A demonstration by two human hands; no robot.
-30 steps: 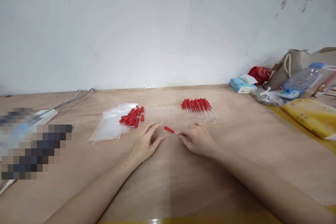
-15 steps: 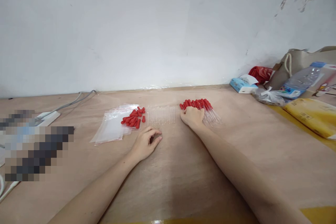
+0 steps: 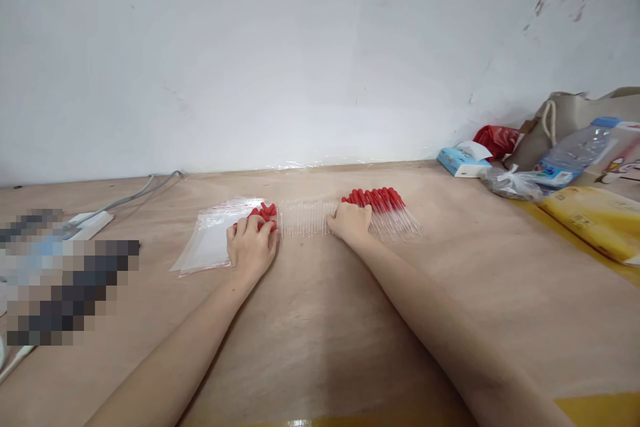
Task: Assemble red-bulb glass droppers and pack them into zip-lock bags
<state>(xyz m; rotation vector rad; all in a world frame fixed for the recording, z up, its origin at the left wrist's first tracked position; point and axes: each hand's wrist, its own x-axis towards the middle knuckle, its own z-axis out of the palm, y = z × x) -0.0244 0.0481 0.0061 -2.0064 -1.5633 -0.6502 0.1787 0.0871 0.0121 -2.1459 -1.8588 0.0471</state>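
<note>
My left hand [image 3: 251, 245] lies with curled fingers over a small pile of red rubber dropper bulbs [image 3: 269, 209], its fingertips down among them. Beneath the pile are clear plastic zip bags [image 3: 203, 243]. Thin clear glass tubes [image 3: 304, 219] stand side by side in a row on the table between my hands. At the right end of that row is my right hand [image 3: 350, 220], fingers closed and thumb beside the last tubes; what it pinches is hidden. Just right of it lies a fanned row of droppers [image 3: 393, 207], red bulbs fitted on glass tubes.
Toward the right rear are a blue tissue pack [image 3: 463, 160], a plastic bottle [image 3: 575, 150], a tied clear bag [image 3: 513, 183] and a yellow packet [image 3: 595, 223]. A white power strip [image 3: 90, 225] with a grey cable lies left, near a pixelated patch. A wall closes the back.
My left hand has moved left and forward onto the red bulbs. My right hand has shifted left from the droppers to the end of the glass tube row.
</note>
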